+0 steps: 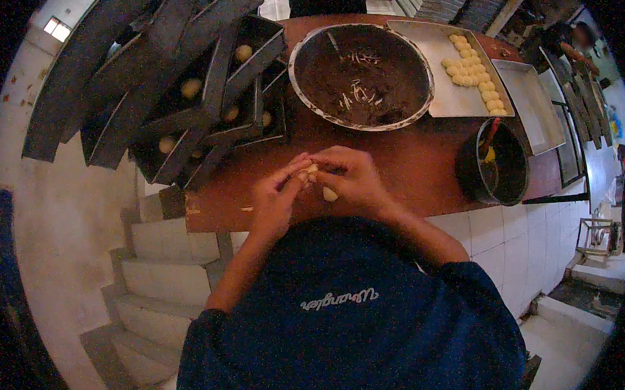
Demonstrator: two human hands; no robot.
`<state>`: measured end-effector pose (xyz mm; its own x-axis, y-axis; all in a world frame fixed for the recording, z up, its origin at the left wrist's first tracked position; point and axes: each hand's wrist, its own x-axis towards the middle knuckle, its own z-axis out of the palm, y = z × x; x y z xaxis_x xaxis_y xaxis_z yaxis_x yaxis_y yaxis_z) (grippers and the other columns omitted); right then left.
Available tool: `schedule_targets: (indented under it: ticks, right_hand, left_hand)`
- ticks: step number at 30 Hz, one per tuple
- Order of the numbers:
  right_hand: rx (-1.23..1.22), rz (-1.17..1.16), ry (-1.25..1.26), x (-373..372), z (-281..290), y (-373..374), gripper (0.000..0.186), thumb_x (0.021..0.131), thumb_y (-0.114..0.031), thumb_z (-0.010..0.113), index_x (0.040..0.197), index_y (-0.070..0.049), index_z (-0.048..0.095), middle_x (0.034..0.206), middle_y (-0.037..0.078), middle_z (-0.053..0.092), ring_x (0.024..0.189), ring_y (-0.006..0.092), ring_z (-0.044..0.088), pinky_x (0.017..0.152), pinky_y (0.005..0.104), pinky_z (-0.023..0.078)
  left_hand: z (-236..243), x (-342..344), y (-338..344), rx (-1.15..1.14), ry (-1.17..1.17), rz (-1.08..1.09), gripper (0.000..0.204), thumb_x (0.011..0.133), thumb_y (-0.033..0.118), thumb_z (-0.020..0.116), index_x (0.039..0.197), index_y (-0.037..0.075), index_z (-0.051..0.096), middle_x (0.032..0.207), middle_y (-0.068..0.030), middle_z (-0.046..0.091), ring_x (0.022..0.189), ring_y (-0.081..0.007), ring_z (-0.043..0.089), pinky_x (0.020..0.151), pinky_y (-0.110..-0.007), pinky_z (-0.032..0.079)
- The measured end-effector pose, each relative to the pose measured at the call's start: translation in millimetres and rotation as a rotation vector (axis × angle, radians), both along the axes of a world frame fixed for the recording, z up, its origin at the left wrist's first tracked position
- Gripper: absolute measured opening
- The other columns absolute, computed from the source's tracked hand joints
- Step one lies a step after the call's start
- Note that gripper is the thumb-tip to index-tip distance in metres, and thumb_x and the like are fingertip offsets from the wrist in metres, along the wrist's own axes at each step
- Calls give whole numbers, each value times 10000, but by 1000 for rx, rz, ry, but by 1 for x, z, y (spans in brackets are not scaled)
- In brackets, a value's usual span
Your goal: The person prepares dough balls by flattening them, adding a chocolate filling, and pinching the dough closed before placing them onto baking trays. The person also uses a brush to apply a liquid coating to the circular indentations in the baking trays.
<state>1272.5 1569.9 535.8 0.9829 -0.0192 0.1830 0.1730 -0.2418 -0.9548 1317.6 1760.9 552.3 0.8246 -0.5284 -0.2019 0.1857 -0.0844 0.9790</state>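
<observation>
Left hand point(274, 200) and right hand point(351, 179) pinching pale dough piece point(313, 173) together above brown table point(411, 164), near round dark-filling bowl point(363, 75) and stacked dark rectangular tins point(192, 85).

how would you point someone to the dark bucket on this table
Start from the big round metal bowl of dark filling on the reddish-brown table. Go right and nearer, to the table's edge: the bucket stands there, below the flat tray of pale dough balls. It alone is deep, black-walled and cylindrical.
</observation>
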Motion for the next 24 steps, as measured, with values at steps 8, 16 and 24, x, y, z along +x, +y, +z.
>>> schedule_targets:
  ticks: [8, 16, 24]
  right_hand:
    - [-57, -77, 56, -22, 16, 6, 318, 850, -265, 744, 1124, -104, 734, 1009, 95, 717, 945, 282, 690, 817, 381, 564]
    - [-324, -56, -283, -43, 44, 2, 262, 820, -156, 743, 1072, -86, 744, 985, 109, 712, 916, 324, 685, 789, 405, 583]
    - [-417, 19, -421, -48, 45, 9, 358, 818, -64, 751, 1164, 5, 689, 1150, 244, 666, 1036, 392, 675, 856, 362, 578]
  left_hand:
    - [14, -11, 17, -515, 451, 65, 541, 921, 67, 679, 1423, 18, 485, 1365, -175, 583, 1160, -231, 632, 961, -367, 560]
    - [17, -18, -9, -78, 52, 38, 666, 843, 158, 801, 1403, -11, 483, 1300, -124, 608, 1150, -219, 628, 940, -321, 534]
    - [8, -18, -56, -428, -40, -58, 424, 907, 349, 735, 1169, 30, 637, 1106, -78, 671, 951, -151, 648, 758, -296, 531]
